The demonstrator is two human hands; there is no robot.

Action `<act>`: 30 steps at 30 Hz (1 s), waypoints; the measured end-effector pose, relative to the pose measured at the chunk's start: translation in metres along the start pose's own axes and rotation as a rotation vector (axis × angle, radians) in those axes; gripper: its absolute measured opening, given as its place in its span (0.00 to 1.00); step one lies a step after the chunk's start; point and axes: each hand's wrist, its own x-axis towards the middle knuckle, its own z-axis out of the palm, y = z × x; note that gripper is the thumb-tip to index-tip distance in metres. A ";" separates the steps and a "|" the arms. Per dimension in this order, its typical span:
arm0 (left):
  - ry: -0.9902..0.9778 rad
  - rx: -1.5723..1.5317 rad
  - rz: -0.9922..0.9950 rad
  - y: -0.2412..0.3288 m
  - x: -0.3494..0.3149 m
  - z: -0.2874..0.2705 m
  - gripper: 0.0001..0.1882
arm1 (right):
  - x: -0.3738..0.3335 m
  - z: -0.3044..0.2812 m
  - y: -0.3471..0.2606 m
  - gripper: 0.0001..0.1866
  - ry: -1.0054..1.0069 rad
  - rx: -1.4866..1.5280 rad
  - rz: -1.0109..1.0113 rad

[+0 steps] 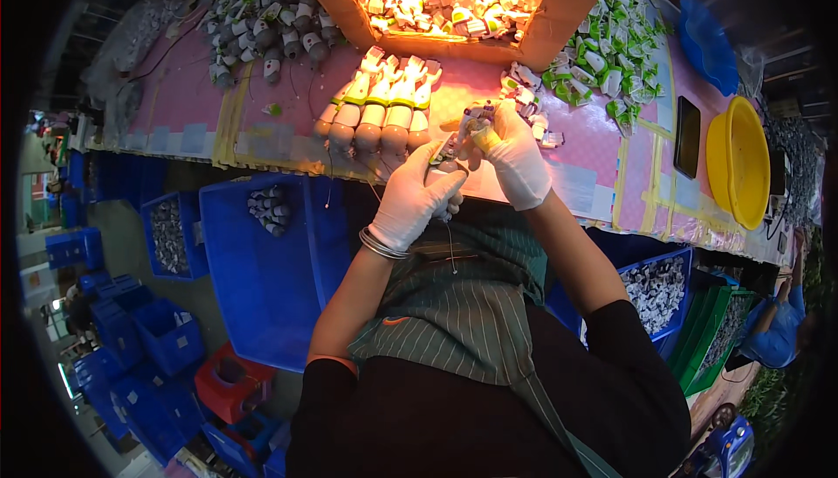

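Head view: both gloved hands meet at the table's near edge, left hand cupping a small grey-white part steady while right hand pinches its top; finished row lies just beyond.

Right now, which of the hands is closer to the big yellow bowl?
Right. The right hand is between the body and the yellow bowl at the table's right end; the left hand sits farther left, beyond it.

Small white-grey part (upright) between gloved fingers
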 end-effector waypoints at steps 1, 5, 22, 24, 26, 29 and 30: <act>0.010 0.007 0.023 0.000 0.000 0.000 0.24 | 0.000 0.001 -0.002 0.12 -0.007 -0.043 -0.007; 0.026 0.062 0.073 -0.005 0.003 0.000 0.22 | 0.001 0.003 -0.002 0.13 -0.019 -0.104 -0.014; 0.069 0.080 0.047 -0.005 0.008 0.002 0.19 | -0.016 -0.175 -0.008 0.13 0.873 -1.257 -0.367; 0.067 0.054 0.037 -0.004 0.009 0.003 0.20 | -0.027 -0.202 -0.003 0.13 0.907 -1.337 -0.321; 0.039 0.045 0.025 -0.006 0.012 0.004 0.19 | -0.028 -0.206 0.001 0.12 0.928 -1.413 -0.275; 0.036 0.053 0.019 -0.002 0.009 0.004 0.18 | -0.027 -0.194 -0.003 0.14 0.819 -1.532 -0.277; 0.054 0.052 0.020 -0.001 0.009 0.003 0.18 | -0.028 -0.188 -0.005 0.13 0.817 -1.520 -0.333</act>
